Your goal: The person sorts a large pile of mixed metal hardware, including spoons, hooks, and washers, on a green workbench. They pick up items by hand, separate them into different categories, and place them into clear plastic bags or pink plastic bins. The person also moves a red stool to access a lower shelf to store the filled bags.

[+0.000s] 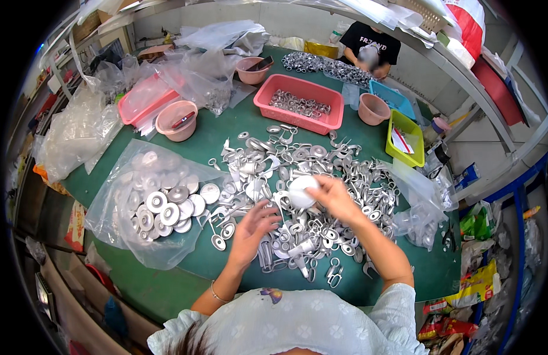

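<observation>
A round silvery-white disc point(301, 193) is pinched at its edge by my right hand point(335, 198), raised over the middle of the heap. My left hand point(254, 229) hovers at the heap's near left side, its fingers loosely curved and apart, with nothing seen in them. The heap is of loose silver metal parts point(345, 219): discs, rings, hooks and small clasp-like pieces jumbled together. To the left, similar round discs point(169, 214) lie piled on and partly under a clear plastic bag point(117, 231).
Beyond the heap stands a pink basin point(336, 121) holding small metal rings. Small pink bowls point(178, 135), a yellow-green basket point(413, 155) and a blue tray point(402, 102) sit around the green table point(209, 260). Plastic bags point(78, 127) crowd the left; another person point(371, 47) works across the table.
</observation>
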Demonstrator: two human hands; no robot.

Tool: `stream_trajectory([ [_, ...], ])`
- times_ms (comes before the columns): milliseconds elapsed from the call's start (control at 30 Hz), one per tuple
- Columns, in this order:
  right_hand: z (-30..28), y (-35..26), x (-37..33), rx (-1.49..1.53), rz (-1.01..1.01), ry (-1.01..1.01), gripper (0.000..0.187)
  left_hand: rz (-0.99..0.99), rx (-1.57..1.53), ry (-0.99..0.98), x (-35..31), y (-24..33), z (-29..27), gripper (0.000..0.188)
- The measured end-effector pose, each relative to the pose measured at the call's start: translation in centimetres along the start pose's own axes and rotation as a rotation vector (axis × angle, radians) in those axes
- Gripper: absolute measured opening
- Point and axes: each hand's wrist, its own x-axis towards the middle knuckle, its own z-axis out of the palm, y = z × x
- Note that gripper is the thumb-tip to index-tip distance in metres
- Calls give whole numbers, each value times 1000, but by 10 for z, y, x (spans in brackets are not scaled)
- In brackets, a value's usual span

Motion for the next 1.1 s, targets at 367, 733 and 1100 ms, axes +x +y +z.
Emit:
stream_trajectory([
  [367,-61,76,64,-434,-86,444,32,216,-232,478,6,21,-81,35],
  [733,-30,97,56,-881,19,305,40,481,-283,674,-1,3,-58,46],
  [1100,-15,62,32,-597,-328,304,24,372,-226,627,-4,-4,-60,31],
])
